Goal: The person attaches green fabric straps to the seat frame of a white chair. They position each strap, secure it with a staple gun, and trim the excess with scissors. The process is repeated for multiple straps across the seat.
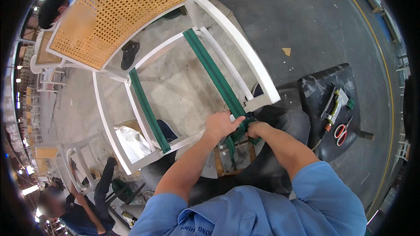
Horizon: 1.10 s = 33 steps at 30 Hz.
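Observation:
A white chair frame (258,72) with a woven cane back (131,8) stands tilted against my legs. Two green webbing straps run across its open seat, one strap (148,111) on the left and another strap (214,71) on the right. My left hand (222,125) grips the near rail where the right strap crosses it, thumb lying against the webbing. Just beside it, my right hand (259,131) is closed on the loose green webbing (238,136) that folds over the rail. Its fingertips are partly hidden, and a tail of webbing hangs between my knees.
At my right, a worn black padded seat (321,81) carries a staple gun (336,107) with a hose and red-handled scissors (342,132). One person (76,207) sits at lower left by another white chair frame; a second person (54,8) is beyond the cane back.

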Tool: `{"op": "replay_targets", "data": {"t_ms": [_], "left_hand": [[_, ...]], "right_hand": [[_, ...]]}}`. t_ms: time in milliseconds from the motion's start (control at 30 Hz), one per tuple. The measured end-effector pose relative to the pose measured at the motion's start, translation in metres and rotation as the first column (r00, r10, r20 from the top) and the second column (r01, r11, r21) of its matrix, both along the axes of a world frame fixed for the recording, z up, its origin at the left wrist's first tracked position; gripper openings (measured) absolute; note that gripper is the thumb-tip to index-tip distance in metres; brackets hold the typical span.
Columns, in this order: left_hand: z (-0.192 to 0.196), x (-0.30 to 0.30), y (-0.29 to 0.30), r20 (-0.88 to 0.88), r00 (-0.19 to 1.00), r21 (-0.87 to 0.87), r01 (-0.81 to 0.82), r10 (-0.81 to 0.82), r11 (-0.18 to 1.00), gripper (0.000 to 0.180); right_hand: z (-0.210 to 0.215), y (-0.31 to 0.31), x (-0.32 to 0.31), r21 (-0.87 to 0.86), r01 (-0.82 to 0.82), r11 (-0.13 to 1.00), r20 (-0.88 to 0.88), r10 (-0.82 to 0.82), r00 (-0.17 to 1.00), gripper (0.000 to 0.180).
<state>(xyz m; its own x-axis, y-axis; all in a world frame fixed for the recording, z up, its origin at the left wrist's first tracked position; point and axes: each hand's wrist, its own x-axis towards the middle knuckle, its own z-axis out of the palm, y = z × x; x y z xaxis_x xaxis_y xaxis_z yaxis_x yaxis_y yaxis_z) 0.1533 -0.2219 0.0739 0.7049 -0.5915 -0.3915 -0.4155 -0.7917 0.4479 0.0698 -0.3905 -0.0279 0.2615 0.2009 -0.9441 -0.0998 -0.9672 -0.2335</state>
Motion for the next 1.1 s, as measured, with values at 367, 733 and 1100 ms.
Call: {"op": "replay_targets", "data": {"t_ms": [367, 733, 1100], "left_hand": [[-0.006, 0.000, -0.001, 0.028, 0.999, 0.074, -0.023, 0.021, 0.997, 0.069], [0.005, -0.006, -0.004, 0.010, 1.000, 0.156, -0.022, 0.021, 0.987, 0.073], [0.013, -0.005, -0.010, -0.044, 0.999, 0.247, -0.011, 0.023, 0.969, 0.072]], "right_hand": [[-0.056, 0.020, 0.022, -0.148, 0.397, 0.906, 0.275, -0.348, 0.896, 0.039], [0.038, 0.032, -0.012, -0.165, 0.679, -0.715, -0.474, -0.546, -0.691, 0.065], [-0.035, 0.030, 0.031, -0.198, 0.054, -0.979, -0.492, 0.051, -0.869, 0.047]]}}
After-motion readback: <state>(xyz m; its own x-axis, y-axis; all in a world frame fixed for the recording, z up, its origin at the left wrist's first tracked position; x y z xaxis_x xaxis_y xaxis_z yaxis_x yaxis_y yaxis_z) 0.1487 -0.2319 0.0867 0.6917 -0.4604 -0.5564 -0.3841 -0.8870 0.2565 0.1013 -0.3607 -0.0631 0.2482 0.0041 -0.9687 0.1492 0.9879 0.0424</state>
